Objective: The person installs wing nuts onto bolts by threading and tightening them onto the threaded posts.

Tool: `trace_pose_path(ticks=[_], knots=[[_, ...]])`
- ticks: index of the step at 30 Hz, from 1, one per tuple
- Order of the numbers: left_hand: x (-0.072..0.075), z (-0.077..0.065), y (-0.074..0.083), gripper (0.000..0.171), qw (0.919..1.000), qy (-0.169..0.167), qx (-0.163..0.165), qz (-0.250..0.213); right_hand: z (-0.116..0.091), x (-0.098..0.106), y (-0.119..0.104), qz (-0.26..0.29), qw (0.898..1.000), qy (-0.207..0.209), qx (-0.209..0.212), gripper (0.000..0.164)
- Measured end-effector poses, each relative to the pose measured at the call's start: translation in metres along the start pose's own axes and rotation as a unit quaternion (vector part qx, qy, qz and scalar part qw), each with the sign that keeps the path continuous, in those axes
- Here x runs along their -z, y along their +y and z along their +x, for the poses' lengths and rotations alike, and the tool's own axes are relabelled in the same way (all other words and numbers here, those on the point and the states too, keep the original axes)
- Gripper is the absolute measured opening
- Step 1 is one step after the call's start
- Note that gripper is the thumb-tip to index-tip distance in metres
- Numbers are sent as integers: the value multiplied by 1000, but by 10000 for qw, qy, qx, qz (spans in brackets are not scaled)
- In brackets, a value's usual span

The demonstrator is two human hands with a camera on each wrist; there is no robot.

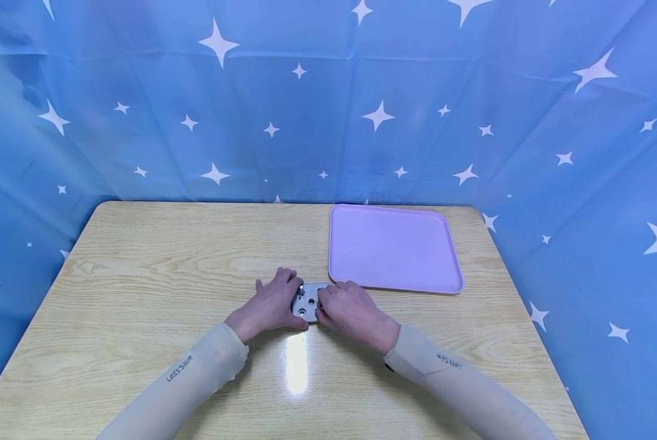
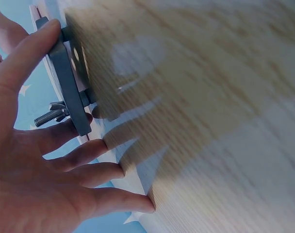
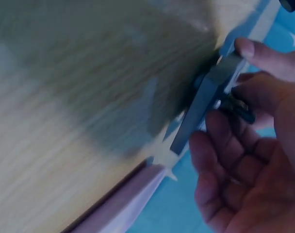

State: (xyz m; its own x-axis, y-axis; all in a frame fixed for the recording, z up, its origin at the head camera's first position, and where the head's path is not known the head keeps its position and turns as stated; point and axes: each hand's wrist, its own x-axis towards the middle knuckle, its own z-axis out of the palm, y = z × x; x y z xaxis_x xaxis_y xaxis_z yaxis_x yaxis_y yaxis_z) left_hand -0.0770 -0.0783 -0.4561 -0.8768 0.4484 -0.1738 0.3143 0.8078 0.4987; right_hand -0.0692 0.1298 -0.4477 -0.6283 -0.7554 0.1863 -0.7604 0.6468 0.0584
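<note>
A grey metal plate [image 1: 310, 302] with several holes sits low over the wooden table, raised on short dark feet. My left hand [image 1: 271, 305] holds it at the left, thumb on the near edge and index finger at the far edge; its other fingers spread onto the table in the left wrist view. A wing nut on a threaded bolt [image 2: 51, 114] stands up from the plate's left part. At the right end, my right hand [image 1: 356, 311] pinches another dark wing nut [image 3: 240, 108] between thumb and fingers, partly hidden in the head view.
A shallow pink-purple tray [image 1: 394, 247] lies at the back right, its near left corner close to my right hand. The wooden table [image 1: 168, 263] meets a blue star-patterned cloth [image 1: 328, 122] behind and at both sides.
</note>
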Motion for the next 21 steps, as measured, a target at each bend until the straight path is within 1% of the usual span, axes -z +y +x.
trace_pose_path(ticks=[3, 5, 7, 9, 11, 13, 16, 21], knots=[[1, 0, 1, 92, 10000, 1, -4, -13, -1, 4, -2, -79, 9995, -170, -248, 28], [1, -1, 1, 92, 10000, -13, -1, -14, -2, 9, -1, -62, 9991, -336, -248, 28], [2, -1, 1, 91, 10000, -27, 5, -10, -3, 17, 2, -4, 9987, -512, -17, 27], [2, 0, 2, 91, 10000, -53, 10, 6, -5, 23, 5, -13, 9971, -630, 436, 28], [3, 0, 2, 90, 10000, -68, 19, 24, -6, 28, 8, -79, 9932, -674, 944, 28], [3, 0, 3, 90, 10000, -78, 28, 22, -6, 30, 10, -220, 9894, -648, 1283, 27], [3, 0, 3, 90, 10000, -87, 42, 11, -6, 29, 12, -443, 9868, -607, 1434, 21], [2, 0, 3, 91, 10000, -73, 41, -8, -4, 22, 12, -625, 9868, -650, 1345, 17]])
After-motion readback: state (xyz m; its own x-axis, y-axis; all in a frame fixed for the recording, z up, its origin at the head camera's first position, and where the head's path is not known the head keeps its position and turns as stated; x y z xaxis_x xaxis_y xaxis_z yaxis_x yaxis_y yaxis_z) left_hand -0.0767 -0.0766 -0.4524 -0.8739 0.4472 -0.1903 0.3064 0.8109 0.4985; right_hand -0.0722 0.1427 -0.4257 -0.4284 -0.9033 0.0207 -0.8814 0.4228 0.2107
